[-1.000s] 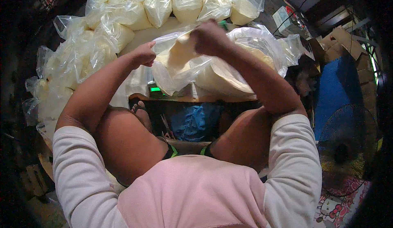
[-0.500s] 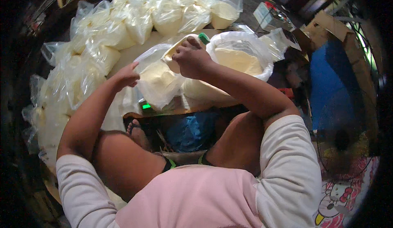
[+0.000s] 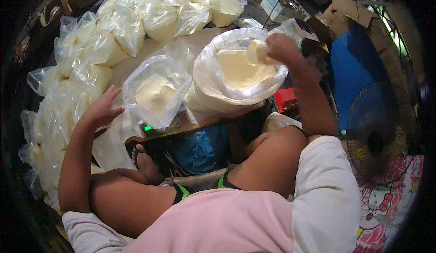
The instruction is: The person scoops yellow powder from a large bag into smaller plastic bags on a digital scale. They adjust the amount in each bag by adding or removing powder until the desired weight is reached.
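My left hand (image 3: 106,107) is open, fingers apart, just left of an open clear plastic bag (image 3: 177,98) holding pale powder (image 3: 153,90). This bag sits on a scale (image 3: 162,128) with a green lit display. My right hand (image 3: 280,48) grips a pale scoop (image 3: 255,52) over the large open sack (image 3: 211,96) of pale powder, at its right side. The sack stands right of the smaller bag, with a white liner folded round its mouth.
Several filled clear bags (image 3: 159,23) line the left and back. At right are a red object (image 3: 284,99), a blue panel (image 3: 352,66), cardboard (image 3: 345,12), a wire fan (image 3: 372,141) and a white box (image 3: 279,7). A blue bag (image 3: 197,148) lies beneath the front edge (image 3: 177,134).
My right hand has moved rightward with the scoop, from the smaller bag to the sack. My left hand has drawn back left and opened its fingers. The view has shifted too.
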Available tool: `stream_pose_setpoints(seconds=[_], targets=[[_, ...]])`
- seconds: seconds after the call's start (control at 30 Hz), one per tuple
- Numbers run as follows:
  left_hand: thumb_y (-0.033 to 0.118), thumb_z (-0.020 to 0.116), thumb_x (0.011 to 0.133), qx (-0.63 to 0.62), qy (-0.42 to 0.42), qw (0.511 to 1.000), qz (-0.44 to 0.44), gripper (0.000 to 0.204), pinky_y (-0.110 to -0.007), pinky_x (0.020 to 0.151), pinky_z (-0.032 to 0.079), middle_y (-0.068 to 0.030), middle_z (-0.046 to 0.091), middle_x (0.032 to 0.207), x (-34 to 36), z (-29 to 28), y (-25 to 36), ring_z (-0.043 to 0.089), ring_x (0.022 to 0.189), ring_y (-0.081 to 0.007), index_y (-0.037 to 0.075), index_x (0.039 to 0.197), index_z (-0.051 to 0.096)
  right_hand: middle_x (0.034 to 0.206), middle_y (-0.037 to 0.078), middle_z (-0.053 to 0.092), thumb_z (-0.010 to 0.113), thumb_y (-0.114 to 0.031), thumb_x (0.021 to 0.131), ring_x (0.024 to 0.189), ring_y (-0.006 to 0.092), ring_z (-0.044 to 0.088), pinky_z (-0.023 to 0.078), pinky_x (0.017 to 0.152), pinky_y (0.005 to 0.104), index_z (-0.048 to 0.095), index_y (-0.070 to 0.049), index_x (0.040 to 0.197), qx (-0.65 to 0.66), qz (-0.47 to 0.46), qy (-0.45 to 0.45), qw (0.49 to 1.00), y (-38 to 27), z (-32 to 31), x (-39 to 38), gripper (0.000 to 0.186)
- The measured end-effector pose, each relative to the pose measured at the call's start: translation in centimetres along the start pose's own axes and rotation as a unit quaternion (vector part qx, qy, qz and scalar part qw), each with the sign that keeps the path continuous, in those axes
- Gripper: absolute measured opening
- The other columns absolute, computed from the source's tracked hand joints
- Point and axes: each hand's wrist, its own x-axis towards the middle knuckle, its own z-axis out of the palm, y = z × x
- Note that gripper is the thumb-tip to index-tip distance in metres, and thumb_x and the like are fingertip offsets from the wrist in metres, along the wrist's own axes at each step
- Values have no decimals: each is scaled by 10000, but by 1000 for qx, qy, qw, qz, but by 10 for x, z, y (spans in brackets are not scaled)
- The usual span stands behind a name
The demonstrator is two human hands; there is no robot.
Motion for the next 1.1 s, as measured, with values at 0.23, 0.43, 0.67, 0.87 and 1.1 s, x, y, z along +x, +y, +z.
stream_pose_setpoints(seconds=[0.23, 0.43, 0.67, 0.87, 1.1], targets=[[311, 696, 939, 23, -116, 993, -31, 553, -427, 999, 500, -237, 656, 1268, 21, 3, 6, 651, 1141, -374, 21, 1386, 546, 1109, 229, 692, 568, -93, 856, 1076, 427, 650, 504, 925, 500, 730, -49, 1091, -208, -69, -57, 974, -33, 181, 26, 289], [248, 703, 956, -96, -151, 983, -39, 347, -387, 777, 571, -133, 703, 1057, 11, 2, 4, 688, 915, -243, 13, 1184, 589, 1237, 203, 665, 598, -121, 837, 1213, 392, 597, 465, 986, 512, 691, -32, 1203, -75, -95, -196, 973, -66, 183, 39, 388], [326, 687, 970, -206, -211, 953, -70, 346, -362, 679, 575, -109, 712, 893, 22, 1, -8, 698, 800, -209, -8, 1036, 625, 1005, 105, 728, 635, -70, 651, 962, 274, 684, 500, 852, 413, 713, -85, 1085, 288, -44, -299, 908, -49, 170, 44, 441], [608, 579, 960, -159, -321, 922, -147, 658, -379, 695, 584, -154, 743, 966, 30, 29, -27, 718, 810, -256, -37, 973, 709, 936, 76, 676, 670, -48, 606, 870, 219, 627, 498, 785, 349, 676, -34, 1098, 507, -28, -292, 811, -111, 153, 41, 492], [925, 300, 823, -115, -389, 895, -184, 1127, -488, 941, 510, -239, 687, 1185, 47, 75, -11, 713, 959, -361, -73, 1207, 654, 966, 41, 689, 699, -25, 615, 872, 189, 647, 516, 833, 333, 683, -4, 1090, 712, 11, -263, 651, -41, 128, 12, 475]])
